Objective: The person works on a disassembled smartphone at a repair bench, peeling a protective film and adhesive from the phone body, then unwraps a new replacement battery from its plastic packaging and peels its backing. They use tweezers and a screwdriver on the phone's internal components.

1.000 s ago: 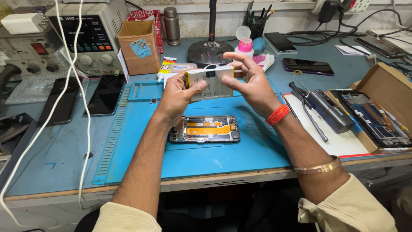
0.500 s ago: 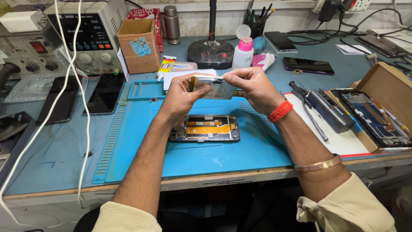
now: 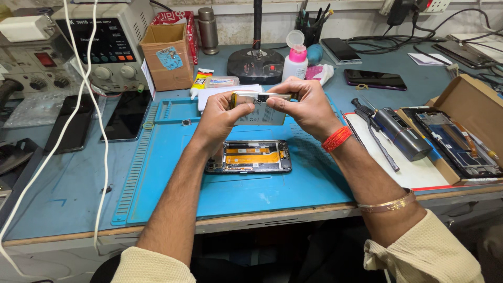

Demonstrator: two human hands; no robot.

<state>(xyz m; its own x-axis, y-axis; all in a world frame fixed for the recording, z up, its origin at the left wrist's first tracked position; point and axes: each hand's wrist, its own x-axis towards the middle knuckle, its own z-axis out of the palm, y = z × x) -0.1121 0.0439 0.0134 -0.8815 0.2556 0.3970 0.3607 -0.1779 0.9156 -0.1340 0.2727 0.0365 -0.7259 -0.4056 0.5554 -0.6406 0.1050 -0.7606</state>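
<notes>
A flat battery [image 3: 260, 108] is pinched between left hand [image 3: 219, 116] and right hand [image 3: 306, 106], raised above the opened phone [image 3: 249, 156], seemingly for inspection.

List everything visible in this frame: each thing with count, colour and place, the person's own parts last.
phone battery: 1, silver-grey, held above the mat
opened phone: 1, black with orange parts, on the mat
work mat: 1, blue, table centre
power supply: 1, grey, rear left
cardboard box: 1, brown, rear left
pump bottle: 1, white and pink, rear centre
dark phones: several, around the table
phone frame in box: 1, right
hands: left hand and right hand, both gripping the battery
</notes>
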